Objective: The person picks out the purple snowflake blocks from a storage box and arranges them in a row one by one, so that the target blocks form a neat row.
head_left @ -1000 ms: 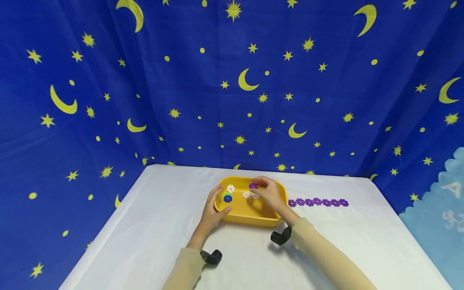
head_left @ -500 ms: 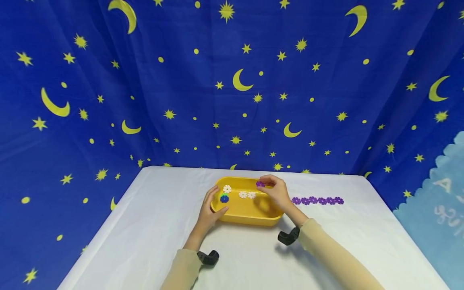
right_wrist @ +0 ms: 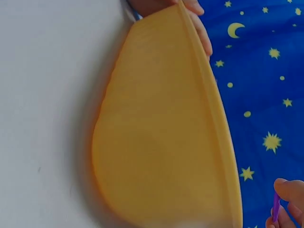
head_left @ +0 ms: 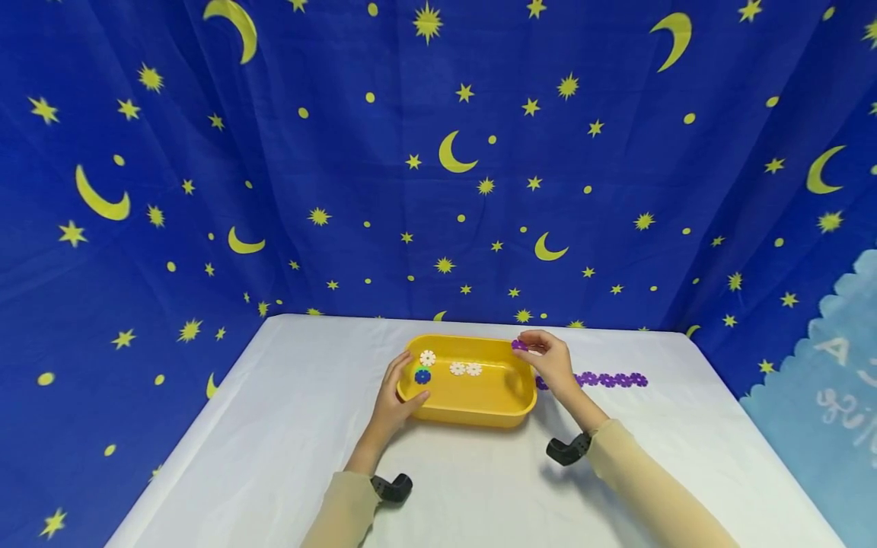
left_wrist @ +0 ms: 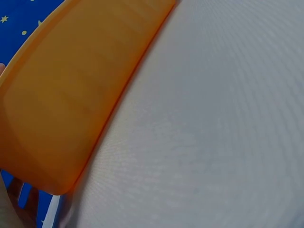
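Note:
My right hand (head_left: pixel 551 369) pinches a purple snowflake disc (head_left: pixel 519 345) between thumb and fingers, at the right end of a yellow plastic tub (head_left: pixel 473 418). In the right wrist view the purple disc (right_wrist: pixel 276 207) shows edge-on in the fingertips. My left hand (head_left: pixel 392 403) grips the tub's left end, thumb over the front rim and fingers along the side. Inside the tub lie a pair of white snowflake discs (head_left: pixel 457 368), another white disc (head_left: pixel 428 358), and a blue disc (head_left: pixel 422 376) overlapping a green one. The left wrist view mostly shows the tub's outer wall (left_wrist: pixel 80 90).
To the right of the tub, a row of joined purple snowflake discs (head_left: pixel 607 380) lies on the white tabletop (head_left: pixel 473 487), partly hidden by my right hand. A blue curtain with yellow moons and stars (head_left: pixel 384 152) hangs behind the table. Each wrist carries a black camera mount (head_left: pixel 569 450).
My right hand has moved right with the purple disc, from over the tub's inside to its right end. My left hand stays on the tub. The head view has shifted slightly.

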{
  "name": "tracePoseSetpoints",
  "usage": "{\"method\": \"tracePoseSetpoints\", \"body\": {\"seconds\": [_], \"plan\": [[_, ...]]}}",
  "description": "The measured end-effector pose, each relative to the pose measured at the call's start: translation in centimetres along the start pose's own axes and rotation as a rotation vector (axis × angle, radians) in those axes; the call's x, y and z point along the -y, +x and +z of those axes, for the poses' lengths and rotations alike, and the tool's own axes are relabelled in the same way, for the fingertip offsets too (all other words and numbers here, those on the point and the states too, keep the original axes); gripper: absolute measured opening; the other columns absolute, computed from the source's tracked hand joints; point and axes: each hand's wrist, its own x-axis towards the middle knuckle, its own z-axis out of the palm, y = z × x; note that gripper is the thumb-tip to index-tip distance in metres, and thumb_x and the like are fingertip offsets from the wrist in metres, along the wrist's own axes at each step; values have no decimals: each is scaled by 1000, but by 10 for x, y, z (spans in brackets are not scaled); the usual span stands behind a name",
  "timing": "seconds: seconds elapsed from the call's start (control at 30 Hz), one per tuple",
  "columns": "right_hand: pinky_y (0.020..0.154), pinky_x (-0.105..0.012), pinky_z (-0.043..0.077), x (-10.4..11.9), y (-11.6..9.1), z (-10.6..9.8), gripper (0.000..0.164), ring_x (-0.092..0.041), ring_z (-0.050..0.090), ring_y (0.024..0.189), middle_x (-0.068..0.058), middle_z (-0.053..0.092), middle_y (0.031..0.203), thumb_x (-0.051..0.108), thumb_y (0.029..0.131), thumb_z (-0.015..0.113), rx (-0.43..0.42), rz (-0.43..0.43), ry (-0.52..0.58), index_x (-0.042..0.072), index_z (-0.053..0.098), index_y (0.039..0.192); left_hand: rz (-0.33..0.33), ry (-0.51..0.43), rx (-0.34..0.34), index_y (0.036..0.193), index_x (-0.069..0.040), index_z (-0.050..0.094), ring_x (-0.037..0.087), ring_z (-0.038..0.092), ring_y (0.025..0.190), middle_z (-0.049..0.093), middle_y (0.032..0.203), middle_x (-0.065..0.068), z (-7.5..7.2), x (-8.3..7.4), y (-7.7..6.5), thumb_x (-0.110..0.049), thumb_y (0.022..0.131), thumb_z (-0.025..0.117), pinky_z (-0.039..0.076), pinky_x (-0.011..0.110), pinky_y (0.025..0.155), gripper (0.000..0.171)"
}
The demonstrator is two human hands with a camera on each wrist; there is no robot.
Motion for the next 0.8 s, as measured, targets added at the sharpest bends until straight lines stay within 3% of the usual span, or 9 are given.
{"method": "tracePoseSetpoints", "body": {"seconds": [0.1, 0.3, 0.57, 0.8], "plan": [[88, -17, 54, -5, -1, -7, 36, -14, 64, 95, -24, 67, 112, 8, 79, 76, -17, -5, -13, -6, 65, 110, 6, 1, -1, 139, 8, 39, 41, 23, 143, 29, 152, 25, 0, 2, 0, -4, 79, 71, 16, 59, 118, 70], [89, -23, 56, -12, -6, -21, 38, -18, 64, 96, -25, 66, 112, 11, 79, 76, -38, -5, -41, -6, 64, 111, -8, -2, 1, 140, 7, 38, 41, 22, 144, 29, 153, 23, 0, 5, 0, -3, 79, 71, 16, 59, 118, 70], [76, -2, 49, -28, -11, -47, 33, 4, 59, 84, -16, 69, 101, 10, 78, 77, -90, -76, -10, -4, 65, 105, -14, -3, 7, 141, 6, 38, 41, 22, 144, 29, 153, 22, 1, 3, 0, -4, 79, 71, 16, 58, 118, 70], [78, -5, 50, -41, -12, -66, 36, 7, 57, 84, -28, 65, 111, 6, 78, 75, -137, 5, -55, -8, 64, 110, -15, -12, 2, 140, 8, 38, 40, 22, 144, 29, 153, 23, 1, 1, 0, -4, 80, 71, 15, 58, 119, 70]]}}
